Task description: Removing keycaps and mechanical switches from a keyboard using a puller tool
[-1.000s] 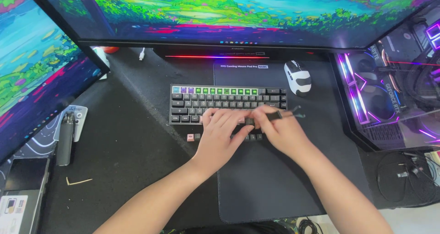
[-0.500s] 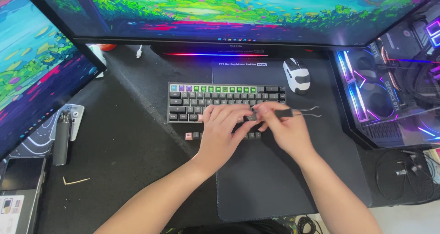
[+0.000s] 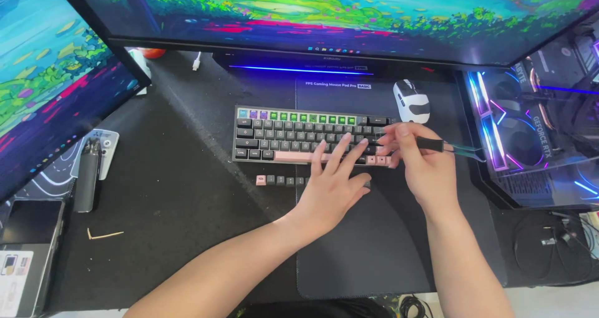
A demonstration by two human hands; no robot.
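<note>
A compact keyboard [image 3: 281, 134] with dark, green and pink keycaps lies on a dark desk mat [image 3: 374, 243]. My left hand [image 3: 334, 184] rests flat over its lower right keys, fingers spread. My right hand [image 3: 424, 162] sits at the keyboard's right end and grips a black-handled wire keycap puller [image 3: 452, 148], whose wire end sticks out to the right. A short row of loose keycaps [image 3: 281, 180] lies on the desk just in front of the keyboard.
A white and black mouse [image 3: 412, 101] sits behind my right hand. Monitors stand at the back and left. A lit computer case [image 3: 543, 131] is at the right. A grey pen-like device [image 3: 87, 174], a small box [image 3: 22, 262] and a wooden stick [image 3: 105, 234] lie at the left.
My right hand with the puller has shifted a little to the right end of the keyboard. My left hand has stayed on the lower keys, fingers spreading flatter.
</note>
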